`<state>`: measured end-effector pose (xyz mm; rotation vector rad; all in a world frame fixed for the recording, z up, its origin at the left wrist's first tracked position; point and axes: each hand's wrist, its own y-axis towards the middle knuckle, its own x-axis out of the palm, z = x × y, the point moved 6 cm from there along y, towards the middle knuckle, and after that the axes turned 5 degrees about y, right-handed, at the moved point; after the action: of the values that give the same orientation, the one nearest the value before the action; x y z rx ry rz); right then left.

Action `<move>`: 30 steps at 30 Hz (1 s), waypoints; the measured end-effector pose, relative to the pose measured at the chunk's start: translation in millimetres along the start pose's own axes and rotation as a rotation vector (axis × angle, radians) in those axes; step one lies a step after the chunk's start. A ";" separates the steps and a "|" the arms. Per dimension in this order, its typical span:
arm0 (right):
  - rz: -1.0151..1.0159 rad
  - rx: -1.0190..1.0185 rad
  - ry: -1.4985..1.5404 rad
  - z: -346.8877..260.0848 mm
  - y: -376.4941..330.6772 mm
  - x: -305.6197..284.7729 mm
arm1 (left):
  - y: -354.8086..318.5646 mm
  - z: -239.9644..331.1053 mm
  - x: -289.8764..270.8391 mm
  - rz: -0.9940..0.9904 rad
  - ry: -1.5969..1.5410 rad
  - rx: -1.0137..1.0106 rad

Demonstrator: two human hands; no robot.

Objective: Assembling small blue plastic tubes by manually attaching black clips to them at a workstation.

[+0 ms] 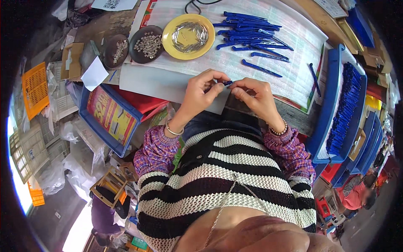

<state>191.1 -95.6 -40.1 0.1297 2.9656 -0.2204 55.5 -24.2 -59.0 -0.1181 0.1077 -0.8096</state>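
Against my striped knit top (pixel 235 168) and checked sleeves (pixel 155 153), my bare hands meet over my lap at the near edge of the worktop. My left hand (pixel 204 90) has thumb and fingertips pinched on a small blue piece (pixel 227 83). My right hand (pixel 256 97) has its thumb and fingers drawn close at the piece's other end; whether they clamp it, I cannot tell.

Beyond my knuckles a white sheet (pixel 235 63) covers much of the worktop. On it stands a yellow plate (pixel 167 44) of slim metal pins (pixel 189 37), with a dark bowl (pixel 139 32) of small metal bits just left of it and another dark bowl (pixel 108 52) farther left. Long blue strips (pixel 252 33) lie heaped ahead, one apart on the near side.

At my right, a blue tray (pixel 315 147) holds many packed blue parts (pixel 344 109); at my left, a blue bin (pixel 126 145) has a bright printed sheet inside. Farther off are an orange basket (pixel 35 90), a person in purple (pixel 105 214) and a person in red (pixel 352 194).

My fingers hide most of the piece, so its full shape is unclear. The dark lens rim cuts off the room, and the far clutter blurs.
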 end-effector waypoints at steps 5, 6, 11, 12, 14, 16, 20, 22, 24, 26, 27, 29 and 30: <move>0.069 0.018 0.033 6.6 -1.4 -4.6 | -1.9 2.8 2.2 0.023 0.020 0.034; 0.070 0.018 0.034 6.4 -1.5 -5.5 | -1.7 3.7 2.8 0.024 0.012 0.031; 0.061 -0.003 0.009 3.6 -3.0 -3.8 | -5.3 8.6 5.3 -0.010 -0.015 0.026; 0.100 -0.005 -0.004 3.5 -5.0 -8.1 | -2.9 8.6 7.7 -0.010 0.005 0.009; 0.081 0.014 0.030 3.0 -6.2 -5.1 | -3.6 10.6 11.9 -0.047 0.026 0.020; 0.099 0.000 0.120 3.4 -10.1 -6.7 | -2.6 12.2 12.6 0.015 0.020 0.066; 0.157 -0.093 0.181 2.2 -31.7 -16.5 | -6.6 13.8 29.5 -0.055 -0.026 -0.013; 0.147 -0.004 0.286 -2.1 -46.1 -17.7 | -10.8 14.2 35.0 -0.044 -0.017 0.094; 0.238 -0.019 0.286 -0.5 -64.6 -23.9 | -18.3 28.7 53.9 -0.159 -0.107 0.054; 0.280 -0.127 0.374 -1.5 -82.2 -25.4 | -26.9 42.0 70.4 -0.212 -0.100 0.062; 0.288 -0.119 0.398 -7.3 -93.2 -29.2 | -31.8 48.6 76.3 -0.238 -0.094 0.068; 0.360 -0.155 0.499 -8.1 -115.8 -39.5 | -36.6 49.2 84.6 -0.294 -0.056 0.106; 0.402 -0.184 0.605 -8.0 -128.7 -45.7 | -38.1 48.8 88.7 -0.313 -0.049 0.111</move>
<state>222.1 -224.5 -6.6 0.9018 3.4192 0.1796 95.9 -111.5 -9.7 -0.0502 -0.0030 -1.1220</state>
